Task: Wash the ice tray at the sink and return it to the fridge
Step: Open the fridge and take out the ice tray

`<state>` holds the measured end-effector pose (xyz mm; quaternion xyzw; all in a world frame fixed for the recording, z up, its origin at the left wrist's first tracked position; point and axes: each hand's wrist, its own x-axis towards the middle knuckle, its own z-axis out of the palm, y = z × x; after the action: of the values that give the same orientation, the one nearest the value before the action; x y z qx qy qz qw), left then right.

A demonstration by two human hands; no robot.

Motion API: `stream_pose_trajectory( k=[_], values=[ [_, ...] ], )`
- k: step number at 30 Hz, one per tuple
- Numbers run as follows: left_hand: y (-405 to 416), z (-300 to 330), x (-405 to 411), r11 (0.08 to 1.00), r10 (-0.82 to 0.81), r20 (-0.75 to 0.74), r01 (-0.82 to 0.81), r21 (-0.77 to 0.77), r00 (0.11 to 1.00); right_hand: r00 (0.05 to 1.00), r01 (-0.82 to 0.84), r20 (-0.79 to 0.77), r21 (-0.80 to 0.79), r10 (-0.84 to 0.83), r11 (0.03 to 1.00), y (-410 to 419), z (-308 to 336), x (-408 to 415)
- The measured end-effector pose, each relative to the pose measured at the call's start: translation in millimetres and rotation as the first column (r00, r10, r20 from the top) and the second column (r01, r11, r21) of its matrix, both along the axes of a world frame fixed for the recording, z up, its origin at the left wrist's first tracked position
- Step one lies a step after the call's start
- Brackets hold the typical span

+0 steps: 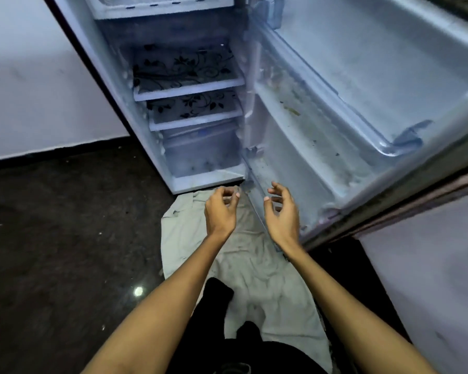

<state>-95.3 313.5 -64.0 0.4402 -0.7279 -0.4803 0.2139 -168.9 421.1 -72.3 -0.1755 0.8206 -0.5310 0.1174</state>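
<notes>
While the fridge (173,109) stands open, no ice tray can be made out in it; two glass shelves (187,87) carry black flower prints above a clear drawer (200,152); its door (362,90) swings right, bins stained; a pale cloth (254,260) lies on the dark floor (65,225); left hand (220,211) and right hand (281,214) hover with loosely curled, unladen fingers.

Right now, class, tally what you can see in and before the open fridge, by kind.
Patterned shelves: 2
Clear drawer: 1
Cloth on the floor: 1
Empty hands: 2
Total: 6
</notes>
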Motion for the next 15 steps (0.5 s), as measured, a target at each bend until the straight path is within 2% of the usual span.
stream_pose_trajectory(
  k=[7, 15],
  values=[
    [-128.6, 9.0, 4.7, 0.990, 0.140, -0.017, -0.140, 0.005, 0.990, 0.997, -0.074, 0.014, 0.038, 0.073, 0.997, -125.4, 10.0, -21.1],
    [-288.1, 50.5, -52.9, 0.964, 0.179, -0.154, -0.205, -0.171, 0.972, 0.994, -0.072, -0.085, -0.043, 0.068, 0.997, -263.1, 53.9, -103.1]
  ],
)
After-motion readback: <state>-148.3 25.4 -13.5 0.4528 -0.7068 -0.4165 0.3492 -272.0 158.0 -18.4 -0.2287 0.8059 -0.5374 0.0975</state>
